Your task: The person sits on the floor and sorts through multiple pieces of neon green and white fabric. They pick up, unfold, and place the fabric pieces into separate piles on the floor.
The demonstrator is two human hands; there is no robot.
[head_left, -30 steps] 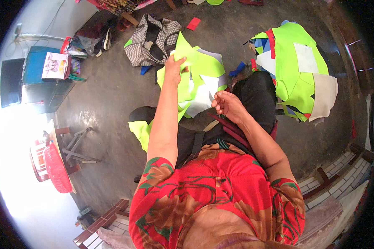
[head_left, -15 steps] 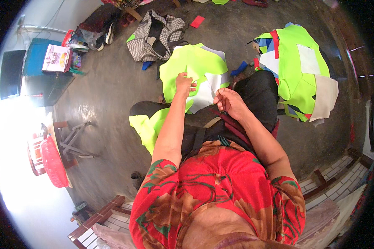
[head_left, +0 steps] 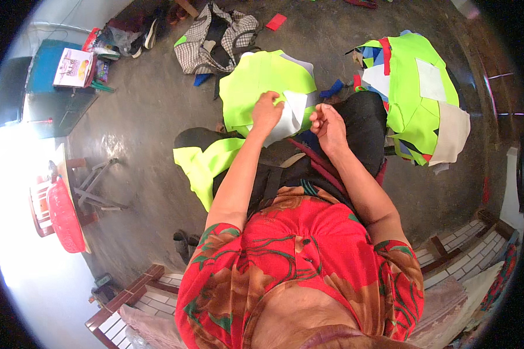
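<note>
My left hand (head_left: 266, 113) presses on a neon yellow-green fabric piece (head_left: 256, 81) spread over my lap, its fingers on a white fabric patch (head_left: 290, 119) at the piece's lower edge. My right hand (head_left: 327, 125) is just to the right, fingers curled and pinching the edge of the white patch and dark cloth. More neon yellow-green fabric (head_left: 201, 166) hangs down on the left of my dark trousers (head_left: 361, 122).
A pile of neon, white, red and blue fabric pieces (head_left: 416, 99) lies on the floor at right. A checked bag (head_left: 215, 38) lies ahead. A blue box with a booklet (head_left: 64, 67) is at upper left, a red plastic stool (head_left: 64, 215) at left, and wooden furniture (head_left: 128, 296) below.
My left arm drew back from the outstretched reach toward the floor, pulling the neon fabric piece onto my lap. My right hand stayed near my knee.
</note>
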